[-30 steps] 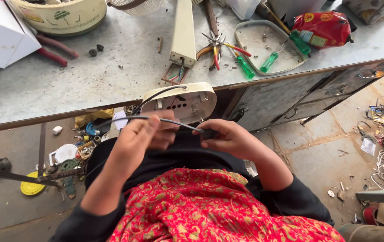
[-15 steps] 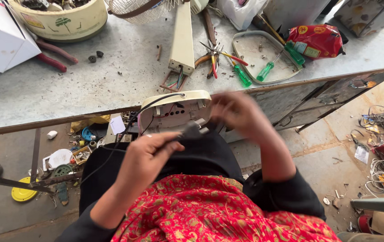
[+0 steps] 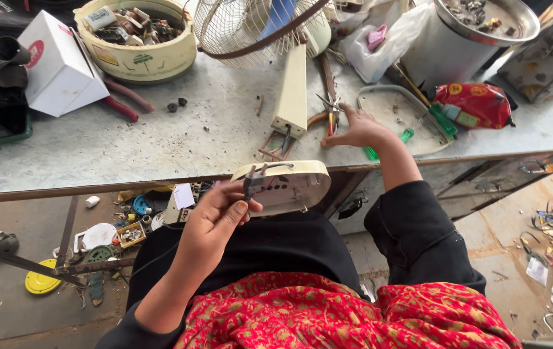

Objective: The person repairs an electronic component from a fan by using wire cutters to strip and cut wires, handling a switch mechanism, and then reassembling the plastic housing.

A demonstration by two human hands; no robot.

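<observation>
My left hand [image 3: 215, 223] is over my lap, closed on a dark two-pin plug [image 3: 250, 182] whose black cord runs down past my wrist. Just beyond it a cream plastic fan base [image 3: 297, 187] rests at the edge of my lap, underside facing me. My right hand [image 3: 357, 131] lies stretched out on the grey worktable [image 3: 160, 148], fingers apart and holding nothing. Its fingertips are beside small pliers [image 3: 330, 108] with orange-and-red handles.
On the table are a cream fan column [image 3: 292, 87] with loose wires, a wire fan guard [image 3: 250, 29], a bowl of parts [image 3: 135, 61], a white box [image 3: 57, 64], a grey tray [image 3: 393, 106], a green-handled screwdriver [image 3: 443, 119], a red pouch [image 3: 473, 103] and a metal pot [image 3: 444, 39].
My right hand left the plug and fan base at my lap and reached forward onto the table by the pliers. My left hand kept the plug.
</observation>
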